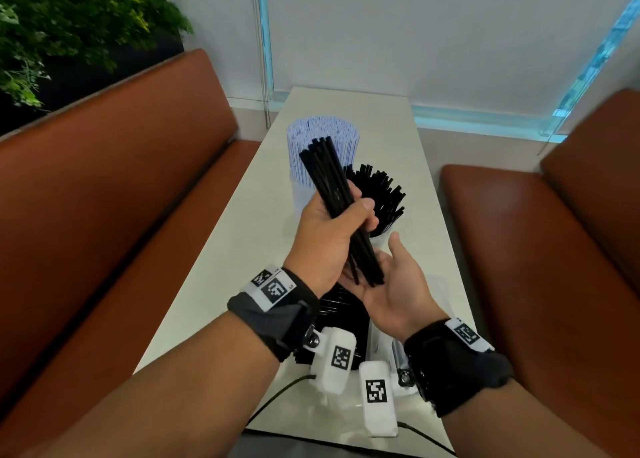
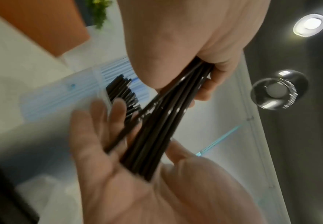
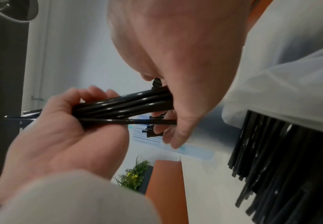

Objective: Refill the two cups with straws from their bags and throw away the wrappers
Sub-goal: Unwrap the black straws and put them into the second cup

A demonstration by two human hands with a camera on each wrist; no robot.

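The left hand (image 1: 325, 229) is clamped around a bundle of black straws (image 1: 332, 187), fingers and thumb curled round its middle. The right hand (image 1: 391, 284) lies flat and palm-up beneath it, fingers spread, gripping nothing; the lower straw ends rest against that palm, as if being squared up.

The bundle's long axis runs from about 11 o'clock at its free tips down to 5 o'clock at the palm, tilted rather than upright. The cup of black straws (image 1: 379, 201) stands on the worktop (image 1: 363, 111) just beyond the hands, at roughly 1 o'clock from the left hand and partly hidden behind it. That is the relation that matters: the left hand, already carrying the load, is the nearer one, and the bundle would need to swing upright and travel a little forward and right to drop in among the straws already there.

The cup of pale blue-white straws (image 1: 322, 145) stands farther off at 12 o'clock and looks full. A bag of black straws (image 1: 343, 322) lies below the wrists at 6 o'clock, largely hidden.
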